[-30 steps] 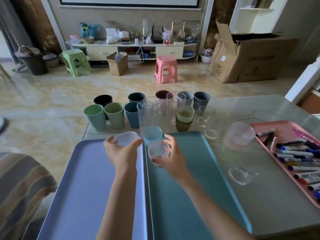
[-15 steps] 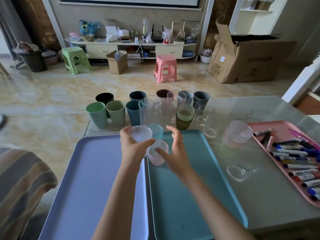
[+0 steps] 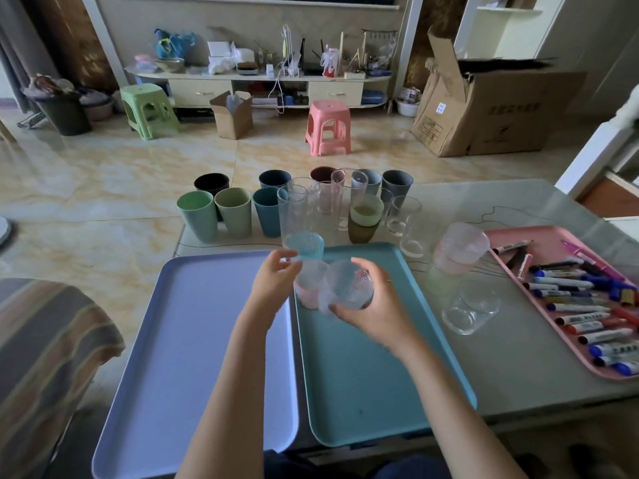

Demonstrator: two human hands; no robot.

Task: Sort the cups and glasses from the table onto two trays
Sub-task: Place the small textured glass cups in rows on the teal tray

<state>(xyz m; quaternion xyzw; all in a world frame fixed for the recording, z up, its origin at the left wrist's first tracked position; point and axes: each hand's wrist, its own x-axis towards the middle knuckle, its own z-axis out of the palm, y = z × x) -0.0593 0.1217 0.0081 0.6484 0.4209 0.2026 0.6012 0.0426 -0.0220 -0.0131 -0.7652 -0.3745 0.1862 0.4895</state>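
Observation:
A lavender tray and a teal tray lie side by side in front of me. My right hand grips a clear dimpled glass just above the teal tray's far left part. A pink dimpled glass stands on that tray's far left corner, touching the clear one. My left hand hovers beside the pink glass with loosely curled fingers and holds nothing that I can see. A blue dimpled glass stands just behind the trays. Coloured plastic cups and tall clear glasses stand in rows behind it.
To the right of the teal tray stand a pink tumbler and low clear glasses. A pink tray full of markers lies at the right edge. A striped cushion lies at the left beyond the table's edge.
The clear dimpled glass has gone from my left hand to my right hand, which now grips it over the teal tray. My left hand has dropped back beside the pink glass.

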